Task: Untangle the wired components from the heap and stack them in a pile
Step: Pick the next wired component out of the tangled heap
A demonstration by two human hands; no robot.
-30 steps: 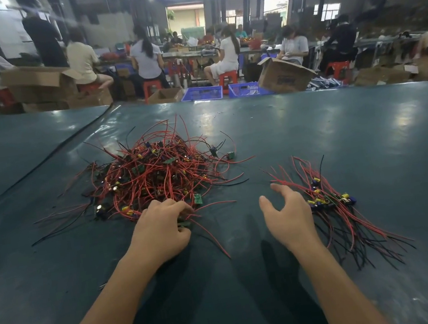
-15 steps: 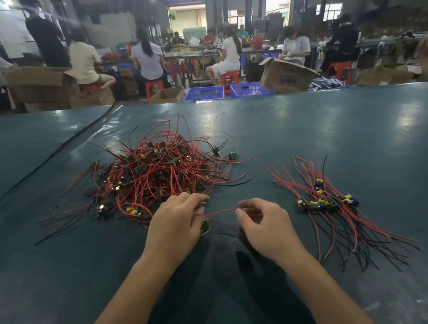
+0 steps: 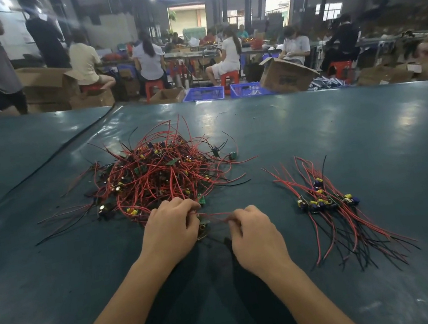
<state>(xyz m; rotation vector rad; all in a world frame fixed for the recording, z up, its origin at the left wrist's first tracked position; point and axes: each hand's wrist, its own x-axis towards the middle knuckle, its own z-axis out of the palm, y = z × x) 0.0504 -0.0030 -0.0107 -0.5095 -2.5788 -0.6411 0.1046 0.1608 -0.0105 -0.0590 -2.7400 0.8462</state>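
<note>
- A dim workshop: seated workers, cardboard boxes (image 3: 284, 76) and blue crates (image 3: 203, 94) stand beyond a wide, dark teal desk (image 3: 341, 124).
- Both of the person's bare hands are low on the desk, close together, just in front of the viewer.
- The left hand (image 3: 172, 231) has its fingers curled and pinches a red wire (image 3: 212, 214) at the near edge of the heap (image 3: 164, 175).
- The right hand (image 3: 255, 235), fingers also curled, pinches the same red wire a little further along. The wire runs taut, left to right, between the two hands.
- A small circuit board (image 3: 204, 229) lies just under the left hand's fingertips. Whether it belongs to this wire cannot be told.
- The heap, a tangle of red and black leads with small boards, lies just beyond the left hand, touching its fingers.
- The pile (image 3: 328, 202) of sorted components lies to the right, near the right hand but apart from it. Its leads run from far left to near right, with the boards bunched at the middle.
- The right hand is the nearer one to the pile, so the freed piece likely travels rightward, laid along that same slant.
</note>
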